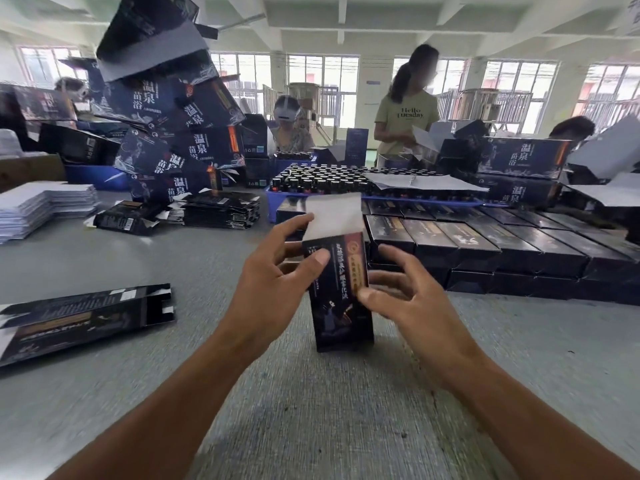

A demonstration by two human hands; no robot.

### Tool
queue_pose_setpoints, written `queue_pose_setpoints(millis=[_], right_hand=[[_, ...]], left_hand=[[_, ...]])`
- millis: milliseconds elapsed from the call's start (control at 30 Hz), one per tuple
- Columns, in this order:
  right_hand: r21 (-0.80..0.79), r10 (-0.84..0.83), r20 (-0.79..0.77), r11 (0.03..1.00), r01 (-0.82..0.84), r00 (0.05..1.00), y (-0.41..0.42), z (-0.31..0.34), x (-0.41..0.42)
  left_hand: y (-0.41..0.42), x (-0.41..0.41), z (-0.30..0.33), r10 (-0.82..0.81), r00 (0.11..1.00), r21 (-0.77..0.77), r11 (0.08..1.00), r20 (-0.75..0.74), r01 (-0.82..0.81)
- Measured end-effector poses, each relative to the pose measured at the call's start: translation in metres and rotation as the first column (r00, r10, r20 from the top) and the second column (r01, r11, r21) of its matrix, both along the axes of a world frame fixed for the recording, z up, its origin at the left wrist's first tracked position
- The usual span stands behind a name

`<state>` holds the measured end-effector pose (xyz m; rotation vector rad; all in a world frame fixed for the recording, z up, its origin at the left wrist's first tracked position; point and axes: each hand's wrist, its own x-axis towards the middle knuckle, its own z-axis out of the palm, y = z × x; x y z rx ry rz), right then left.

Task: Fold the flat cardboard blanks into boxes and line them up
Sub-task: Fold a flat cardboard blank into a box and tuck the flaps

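While my forearms reach out over the grey table [311, 427], I hold a dark box [341, 299] upright between both hands, its bottom end standing on the table just in front of me. My left hand [273, 275] grips its left side, thumb curled across the printed front face near the top and fingers wrapped behind, the fingertips reaching up to the white top flap [334, 214], which stands open above the box. My right hand [412, 299] pinches the right edge lower down, thumb on the front and fingers bent around the far side.

To my left a flat blank [83, 317] lies printed side up on the table, well apart from the box, its notched end pointing toward the middle. Just beyond my right hand, rows of finished boxes [485, 240] lie side by side, stacked in two layers and running off to the right. Farther left sit a loose dark carton [126, 221], a stack of dark blanks [221, 211] and a stack of white sheets [41, 206].

Behind the finished rows a blue tray [273, 202] is packed with dark bottles [325, 178], with white paper lying over part of it. Left of that, larger dark cartons [183, 133] with white characters rise in a leaning pile. At the far side of the table a seated person wears a white headset [286, 109], and a standing person in a pale green shirt [408, 123] holds a sheet. Windows line the back wall.
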<state>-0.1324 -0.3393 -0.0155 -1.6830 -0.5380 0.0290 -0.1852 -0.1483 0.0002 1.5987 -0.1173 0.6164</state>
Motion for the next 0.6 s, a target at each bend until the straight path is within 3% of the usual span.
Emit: queue_pose_setpoints(millis=[100, 233, 400, 600], right_hand=[[0.093, -0.034, 0.126, 0.995, 0.022, 0.992, -0.003, 0.005, -0.002], [0.081, 0.005, 0.245, 0.996, -0.025, 0.969, -0.002, 0.006, -0.005], [0.052, -0.027, 0.286, 0.999, 0.013, 0.958, -0.002, 0.009, -0.006], [0.222, -0.056, 0.274, 0.975, -0.006, 0.960, -0.001, 0.014, -0.009]], left_hand=[[-0.006, -0.002, 0.000, -0.074, 0.997, 0.053, 0.996, 0.010, 0.073], [-0.008, -0.004, 0.002, -0.130, 0.991, 0.075, 0.989, 0.001, 0.130], [-0.009, -0.006, 0.004, -0.172, 0.985, 0.099, 0.980, 0.004, 0.171], [-0.010, -0.008, 0.007, -0.172, 0.983, 0.070, 0.983, 0.065, 0.167]])
